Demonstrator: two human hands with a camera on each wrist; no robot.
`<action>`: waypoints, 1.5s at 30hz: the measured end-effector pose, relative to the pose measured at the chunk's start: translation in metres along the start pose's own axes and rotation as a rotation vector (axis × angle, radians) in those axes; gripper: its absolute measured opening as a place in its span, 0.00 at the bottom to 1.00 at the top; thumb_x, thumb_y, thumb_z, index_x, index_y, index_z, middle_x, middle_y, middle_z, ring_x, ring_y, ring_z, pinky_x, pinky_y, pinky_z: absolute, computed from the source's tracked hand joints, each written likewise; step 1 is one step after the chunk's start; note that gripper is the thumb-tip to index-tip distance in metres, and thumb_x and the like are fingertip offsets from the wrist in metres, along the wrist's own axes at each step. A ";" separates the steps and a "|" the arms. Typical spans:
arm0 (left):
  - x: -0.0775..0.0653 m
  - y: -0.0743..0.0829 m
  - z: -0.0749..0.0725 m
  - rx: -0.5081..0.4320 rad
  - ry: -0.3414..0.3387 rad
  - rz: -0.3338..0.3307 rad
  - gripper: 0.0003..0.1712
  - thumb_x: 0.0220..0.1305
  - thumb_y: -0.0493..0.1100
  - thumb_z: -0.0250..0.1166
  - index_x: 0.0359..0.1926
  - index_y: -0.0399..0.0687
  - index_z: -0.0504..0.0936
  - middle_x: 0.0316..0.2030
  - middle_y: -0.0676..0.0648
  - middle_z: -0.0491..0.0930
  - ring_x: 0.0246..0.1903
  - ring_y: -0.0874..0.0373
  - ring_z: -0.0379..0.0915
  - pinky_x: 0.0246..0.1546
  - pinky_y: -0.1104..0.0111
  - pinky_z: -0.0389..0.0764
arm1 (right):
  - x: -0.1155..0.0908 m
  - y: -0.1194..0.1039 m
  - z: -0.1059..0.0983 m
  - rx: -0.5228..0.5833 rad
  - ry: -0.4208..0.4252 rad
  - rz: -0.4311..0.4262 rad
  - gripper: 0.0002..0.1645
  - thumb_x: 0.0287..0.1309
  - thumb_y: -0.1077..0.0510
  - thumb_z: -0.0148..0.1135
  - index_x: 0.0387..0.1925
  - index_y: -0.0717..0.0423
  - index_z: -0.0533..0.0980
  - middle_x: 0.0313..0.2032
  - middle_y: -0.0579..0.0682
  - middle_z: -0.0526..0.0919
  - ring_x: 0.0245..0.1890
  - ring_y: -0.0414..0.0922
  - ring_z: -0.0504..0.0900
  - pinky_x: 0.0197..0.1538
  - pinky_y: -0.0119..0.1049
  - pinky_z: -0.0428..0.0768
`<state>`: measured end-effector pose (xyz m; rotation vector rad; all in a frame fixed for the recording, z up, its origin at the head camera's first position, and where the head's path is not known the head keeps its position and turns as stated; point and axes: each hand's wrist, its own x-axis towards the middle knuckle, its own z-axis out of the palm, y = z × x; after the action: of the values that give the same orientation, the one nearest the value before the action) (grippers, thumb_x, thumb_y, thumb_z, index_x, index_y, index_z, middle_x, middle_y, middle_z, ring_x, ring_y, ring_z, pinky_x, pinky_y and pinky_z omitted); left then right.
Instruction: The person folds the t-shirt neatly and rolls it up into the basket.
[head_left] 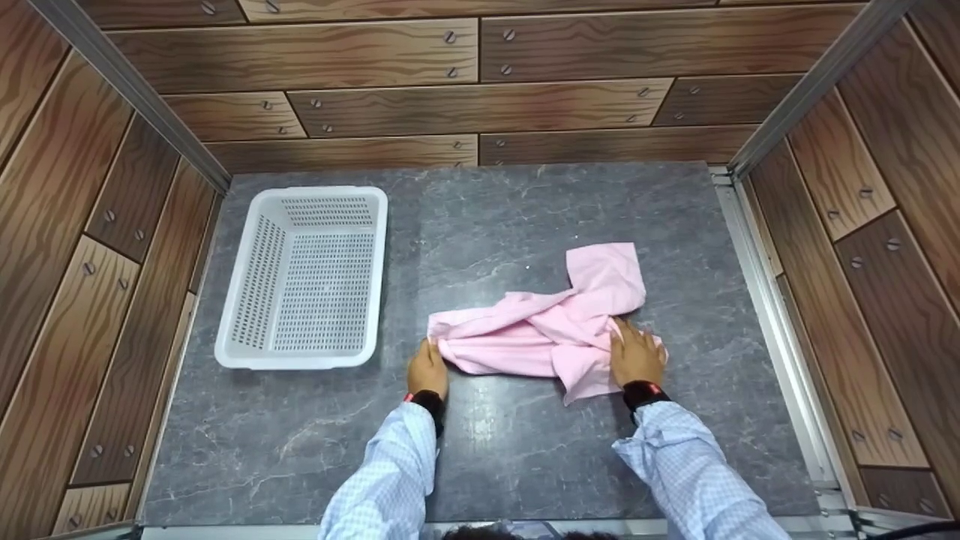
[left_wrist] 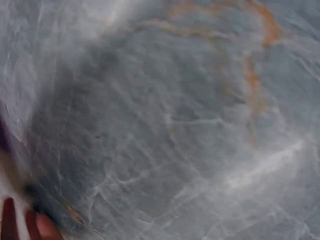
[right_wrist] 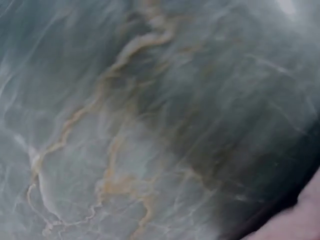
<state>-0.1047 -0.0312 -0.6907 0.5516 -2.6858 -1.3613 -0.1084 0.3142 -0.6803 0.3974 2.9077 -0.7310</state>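
Observation:
A crumpled pink cloth (head_left: 517,345) lies across the grey tabletop in the head view, with one flap stretching up to the right. At its left end, my left hand (head_left: 427,371) pinches the edge. My right hand (head_left: 637,356) rests over the cloth's right part, fingers spread on the fabric. In the left wrist view only some fingertips of the left hand (left_wrist: 32,225) show at the lower left corner. The right wrist view has a strip of the pink cloth (right_wrist: 295,217) at its lower right; the right hand's fingers are out of that view.
A white perforated plastic basket (head_left: 377,277) stands on the left of the marble-patterned tabletop (head_left: 480,210). Wood-plank-patterned walls (head_left: 480,60) enclose the back and both sides, with a metal rail (head_left: 772,322) along the right edge.

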 end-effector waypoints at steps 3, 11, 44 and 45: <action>0.009 0.002 -0.004 0.077 0.049 -0.017 0.16 0.73 0.45 0.50 0.39 0.38 0.80 0.43 0.35 0.83 0.48 0.35 0.75 0.53 0.49 0.71 | 0.004 -0.003 -0.006 0.031 0.050 -0.011 0.26 0.73 0.50 0.42 0.65 0.55 0.70 0.63 0.63 0.74 0.66 0.65 0.67 0.69 0.63 0.56; 0.030 0.002 -0.020 0.095 0.090 -0.107 0.17 0.75 0.46 0.48 0.44 0.38 0.79 0.46 0.33 0.82 0.50 0.33 0.76 0.54 0.47 0.72 | 0.009 0.005 -0.024 0.043 0.115 0.005 0.23 0.71 0.53 0.44 0.56 0.64 0.72 0.48 0.73 0.80 0.49 0.73 0.77 0.53 0.66 0.71; -0.041 0.028 0.021 -0.406 -0.297 -0.126 0.07 0.64 0.36 0.61 0.39 0.33 0.77 0.23 0.49 0.78 0.26 0.64 0.67 0.32 0.72 0.69 | -0.023 0.044 -0.037 0.231 -0.069 0.307 0.24 0.59 0.54 0.52 0.45 0.73 0.76 0.43 0.71 0.81 0.44 0.65 0.80 0.46 0.49 0.75; -0.039 0.028 0.020 -0.401 -0.286 -0.127 0.07 0.66 0.36 0.60 0.39 0.34 0.76 0.22 0.51 0.76 0.26 0.64 0.66 0.31 0.72 0.68 | -0.022 0.045 -0.036 0.223 -0.071 0.293 0.24 0.60 0.55 0.51 0.45 0.73 0.76 0.44 0.71 0.81 0.44 0.66 0.80 0.46 0.50 0.76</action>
<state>-0.0804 0.0129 -0.6766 0.5233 -2.4948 -2.0896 -0.0767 0.3650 -0.6651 0.7832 2.6274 -0.9967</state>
